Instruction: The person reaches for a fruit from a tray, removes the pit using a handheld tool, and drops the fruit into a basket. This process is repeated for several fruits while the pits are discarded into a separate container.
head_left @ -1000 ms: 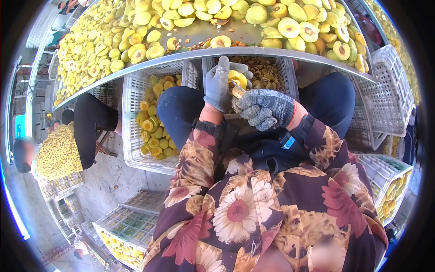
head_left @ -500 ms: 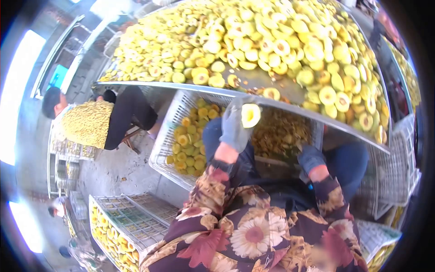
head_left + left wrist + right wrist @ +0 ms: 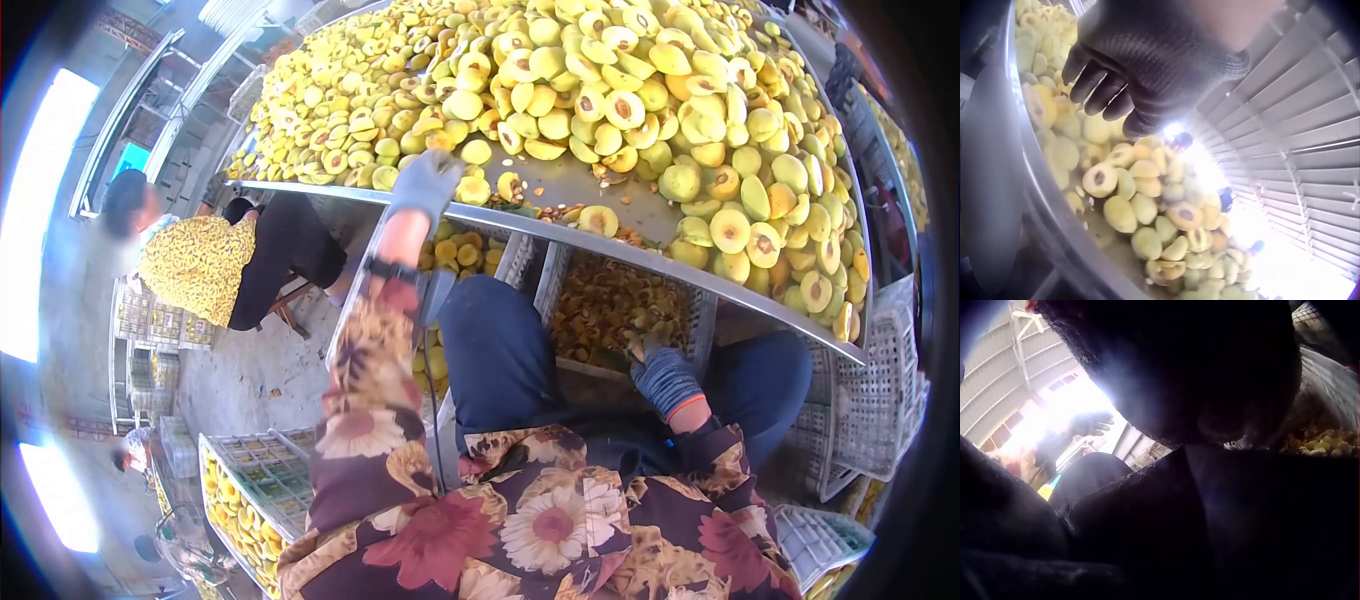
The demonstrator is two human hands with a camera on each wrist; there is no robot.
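In the head view, my left hand (image 3: 428, 183), in a grey glove, is at the near rim of the metal table, beside the heap of halved yellow peaches (image 3: 540, 95). The left wrist view shows its fingers (image 3: 1107, 94) loosely bent and spread, with no fruit visible in them. My right hand (image 3: 668, 382), in a striped knit glove, is low by my right knee. Its curled fingers grip a short, pale-ended hand tool (image 3: 637, 349), most of it hidden by the hand. The right wrist view is mostly dark.
Under the table, a white crate (image 3: 518, 262) holds peach halves below my left forearm. Another crate (image 3: 706, 325) of brown-yellow scraps stands between my knees. The metal table edge (image 3: 600, 245) runs across in front. Another person (image 3: 195, 265) sits at the left; stacked crates (image 3: 885, 380) stand right.
My hands were together at a peach half, then parted, the left carrying it. Now the left hand is farther left with no peach visible; the right is lower. The head view has swung left.
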